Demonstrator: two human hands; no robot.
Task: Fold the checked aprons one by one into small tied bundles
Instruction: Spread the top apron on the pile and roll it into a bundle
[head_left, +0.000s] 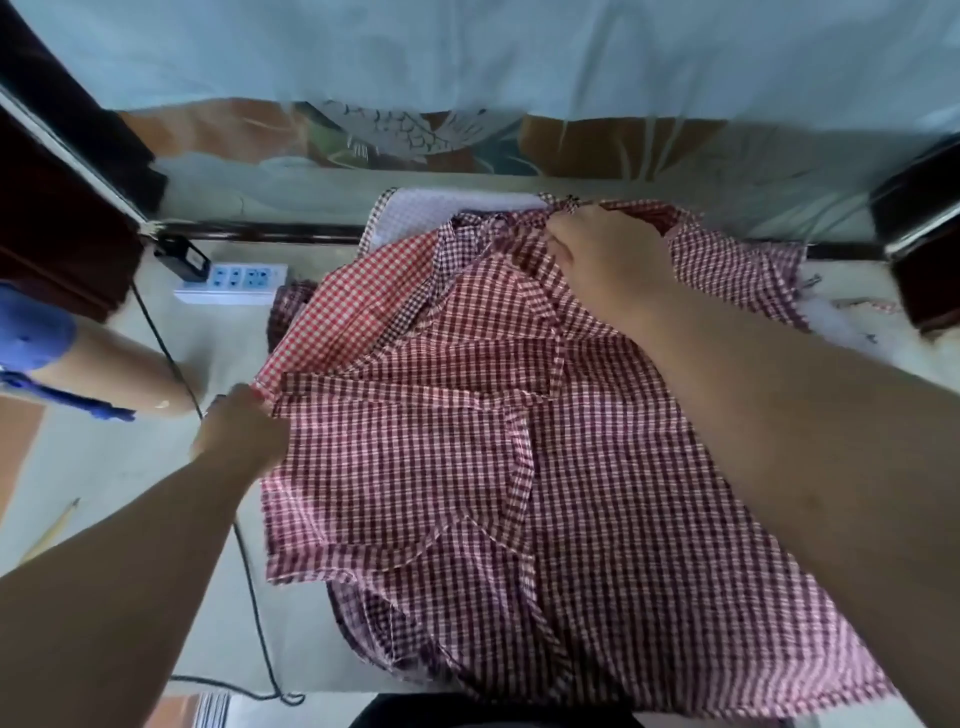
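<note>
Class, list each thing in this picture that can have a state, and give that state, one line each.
Dark checked apron: spread open, not yet folded
Red checked apron: underneath, partly covered
Left hand: grips the dark apron's left edge
Right hand: grips its far edge
Power strip: black plug at its left end

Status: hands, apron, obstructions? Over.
Left hand grips top apron at left edge; right hand grips its far end. Apron open, unfolded. Black cable alongside, left.

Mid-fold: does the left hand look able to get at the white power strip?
Probably yes, once it lets go: the left hand holds the dark checked apron by its left edge, and only bare tabletop and a black cable lie between it and the power strip.
</note>
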